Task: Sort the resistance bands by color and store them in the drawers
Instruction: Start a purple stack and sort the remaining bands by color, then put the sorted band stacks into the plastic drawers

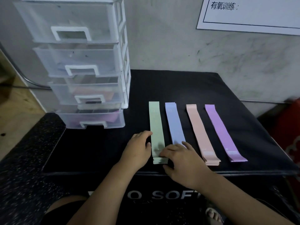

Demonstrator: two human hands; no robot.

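Sorting looks done, storing mostly left: green stack [156, 127], blue [174, 122], pink [199, 130] and purple [222, 132] lie side by side centre-right, drawers [84, 62] ajar upper left, left hand [138, 148] and right hand [183, 161] touching green's near end, fingers loosely extended, gripping nothing.

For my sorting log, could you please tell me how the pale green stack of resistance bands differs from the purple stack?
The pale green stack of resistance bands lies leftmost; the purple stack lies rightmost. The left hand and right hand touch the green stack; the purple one is untouched. Both lie flat on the black mat.
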